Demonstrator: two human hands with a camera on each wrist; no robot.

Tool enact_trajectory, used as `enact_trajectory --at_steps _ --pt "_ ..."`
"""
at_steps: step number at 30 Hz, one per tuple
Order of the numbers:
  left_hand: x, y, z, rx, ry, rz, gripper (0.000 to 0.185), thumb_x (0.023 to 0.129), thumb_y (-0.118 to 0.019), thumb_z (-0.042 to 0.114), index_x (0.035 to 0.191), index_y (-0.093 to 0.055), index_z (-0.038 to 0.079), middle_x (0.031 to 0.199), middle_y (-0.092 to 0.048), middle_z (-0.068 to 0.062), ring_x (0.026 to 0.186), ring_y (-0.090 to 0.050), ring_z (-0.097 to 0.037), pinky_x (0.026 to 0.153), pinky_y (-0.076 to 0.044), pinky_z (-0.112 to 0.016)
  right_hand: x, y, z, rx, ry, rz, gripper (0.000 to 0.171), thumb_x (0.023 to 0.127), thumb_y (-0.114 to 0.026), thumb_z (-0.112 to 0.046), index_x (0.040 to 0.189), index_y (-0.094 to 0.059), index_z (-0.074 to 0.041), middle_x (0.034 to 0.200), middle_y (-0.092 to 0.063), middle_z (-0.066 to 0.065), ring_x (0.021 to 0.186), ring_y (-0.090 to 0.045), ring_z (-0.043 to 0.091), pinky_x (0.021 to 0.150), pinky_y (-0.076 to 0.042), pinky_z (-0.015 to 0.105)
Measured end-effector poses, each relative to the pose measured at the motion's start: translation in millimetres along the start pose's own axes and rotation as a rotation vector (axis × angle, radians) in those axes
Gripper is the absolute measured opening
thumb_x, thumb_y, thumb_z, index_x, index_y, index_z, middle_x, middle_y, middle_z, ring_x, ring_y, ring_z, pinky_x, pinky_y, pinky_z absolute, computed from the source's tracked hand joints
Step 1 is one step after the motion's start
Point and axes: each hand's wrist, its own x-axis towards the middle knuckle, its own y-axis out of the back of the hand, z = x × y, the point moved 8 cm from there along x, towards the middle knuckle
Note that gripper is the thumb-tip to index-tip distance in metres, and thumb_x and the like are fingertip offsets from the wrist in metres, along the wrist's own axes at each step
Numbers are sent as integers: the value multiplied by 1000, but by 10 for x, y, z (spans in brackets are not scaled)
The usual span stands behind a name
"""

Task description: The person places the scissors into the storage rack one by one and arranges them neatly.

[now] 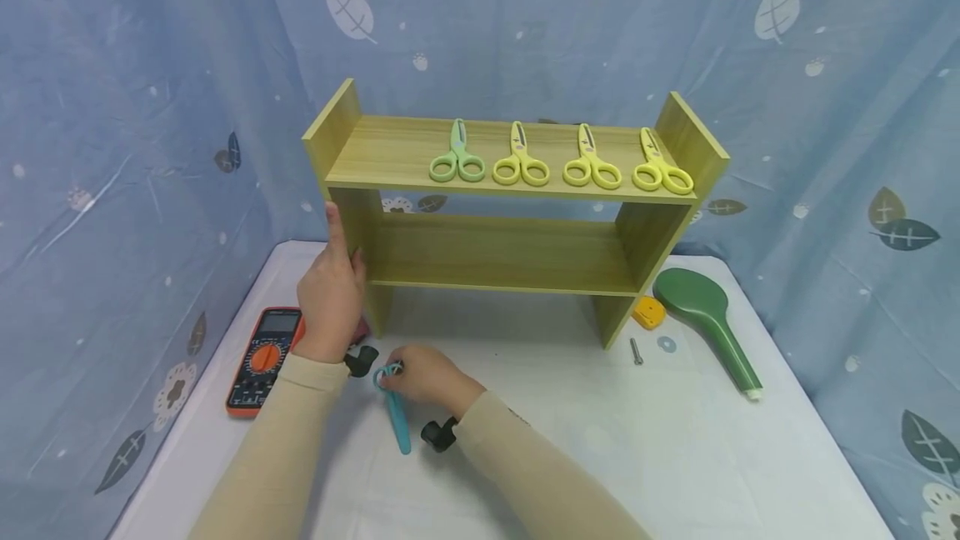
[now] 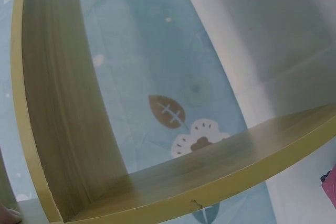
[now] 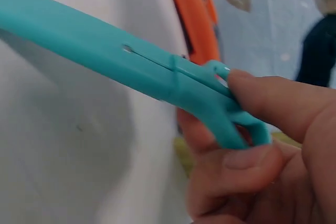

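My right hand [image 1: 429, 375] pinches a pair of turquoise scissors [image 1: 398, 419] by the handle loops, blades toward me and off to the side. In the right wrist view, the thumb and fingers [image 3: 244, 167] grip the loops of the scissors [image 3: 126, 51]. My left hand [image 1: 332, 302] is at the left side panel of a wooden shelf [image 1: 502, 252], index finger straight up along its edge. Three pairs of yellow scissors [image 1: 591, 169] and one green pair [image 1: 457, 158] lie in a row on the top board, blades to the back.
An orange multimeter [image 1: 264, 361] lies left of my left hand, with a dark red item [image 1: 361, 330] partly hidden behind the wrist. Right of the shelf are a green paddle-shaped thing [image 1: 701, 307], a yellow-orange tape measure [image 1: 648, 312], a bolt [image 1: 637, 352] and a washer [image 1: 667, 344].
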Motion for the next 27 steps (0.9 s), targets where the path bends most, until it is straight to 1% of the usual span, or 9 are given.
enact_trajectory --at_steps 6,10,12,15,17,20,23,26,27 --pt "0 12 -3 22 -2 -4 107 106 -59 5 162 25 41 72 -56 -24 53 -53 -39 47 -43 -52 -80 138 -23 -9 10 -29 17 98 -78 -28 104 -77 -12 83 -66 -7 73 -53 11 66 -44 26" --pt "0 9 -10 22 5 -17 106 106 -58 5 163 24 39 74 -56 -24 54 -54 -40 48 -43 -52 -157 238 -75 -28 45 -31 16 97 -79 -27 103 -78 -12 85 -67 -8 76 -55 11 68 -45 26" --pt "-1 6 -12 25 8 -22 105 106 -59 5 163 23 38 74 -56 -24 54 -53 -39 48 -43 -52 -201 304 -110 -38 70 -17 15 97 -79 -28 102 -78 -14 84 -67 -9 76 -56 9 68 -46 25" --pt "-3 3 -11 22 9 -23 106 106 -59 5 163 24 40 73 -56 -24 54 -53 -39 48 -43 -51 -296 454 -198 -61 110 34 11 96 -80 -27 98 -78 -16 81 -67 -11 74 -56 6 68 -47 24" --pt "-3 -3 -12 16 5 -21 107 106 -59 5 162 25 41 73 -55 -24 53 -53 -39 48 -43 -51 -387 600 -302 -101 138 86 8 96 -80 -27 97 -78 -19 81 -68 -12 72 -57 4 66 -47 24" --pt "0 -5 -13 10 -5 -12 109 106 -60 5 161 26 43 74 -56 -24 53 -53 -39 47 -43 -51 -581 886 -529 -181 195 199 8 95 -81 -28 98 -79 -22 83 -72 -13 69 -60 2 62 -47 23" --pt "4 -2 -11 9 -15 -2 110 106 -60 5 160 27 44 74 -57 -25 52 -52 -39 47 -44 -51 -831 1195 -809 -259 286 357 12 92 -83 -29 101 -81 -23 90 -76 -13 72 -66 3 61 -49 22" --pt "9 -1 -1 15 -23 9 110 106 -59 4 160 28 44 73 -57 -24 51 -52 -38 46 -43 -50 -1121 1470 -1079 -290 423 550 15 88 -86 -26 101 -83 -21 94 -77 -10 75 -70 5 62 -51 21" --pt "9 -3 3 16 -25 10 110 106 -59 4 160 28 44 73 -57 -24 51 -52 -38 46 -43 -50 -1216 1543 -1153 -293 475 617 16 86 -87 -25 101 -83 -20 93 -77 -10 73 -70 5 62 -50 20"
